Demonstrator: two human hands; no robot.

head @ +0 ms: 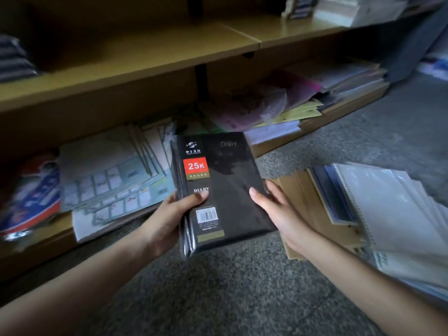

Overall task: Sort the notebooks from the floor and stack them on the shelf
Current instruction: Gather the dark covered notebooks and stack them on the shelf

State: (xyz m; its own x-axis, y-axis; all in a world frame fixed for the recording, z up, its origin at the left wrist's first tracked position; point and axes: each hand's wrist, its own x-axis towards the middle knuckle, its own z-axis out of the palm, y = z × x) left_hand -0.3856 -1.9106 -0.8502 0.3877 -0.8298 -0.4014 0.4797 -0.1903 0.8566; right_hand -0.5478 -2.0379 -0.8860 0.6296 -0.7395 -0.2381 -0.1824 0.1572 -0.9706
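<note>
A small stack of black diaries (225,180) in clear wrap, with a red "25K" label, is held above the grey floor in front of the shelf. My left hand (169,221) grips its left edge, thumb on the top cover. My right hand (276,209) holds the right edge, thumb on the cover and fingers underneath. On the floor to the right lies a heap of notebooks (378,214): brown-covered, blue, and white spiral-bound ones. The wooden shelf (126,66) above is mostly bare in the middle.
The bottom shelf (60,229) holds light printed booklets (109,173), a red-and-blue booklet (31,195) at left, and pink and yellow papers (274,103) at right. Stacked books (344,8) sit at the upper shelf's right end. Speckled grey floor (242,287) lies below.
</note>
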